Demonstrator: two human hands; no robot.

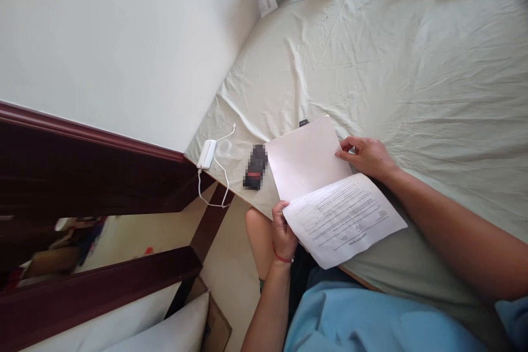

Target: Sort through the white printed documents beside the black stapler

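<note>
In the head view, your left hand (284, 236) has its fingers closed on the left corner of the printed sheet (342, 217), above the cloth (396, 66). Just beyond that sheet, your right hand (369, 157) has fingers nearly together at the edge of the blank page (305, 157); whether they grip it, I cannot tell.

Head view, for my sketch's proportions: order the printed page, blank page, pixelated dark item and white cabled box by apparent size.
1. Printed page
2. Blank page
3. Pixelated dark item, edges blurred
4. White cabled box
</note>
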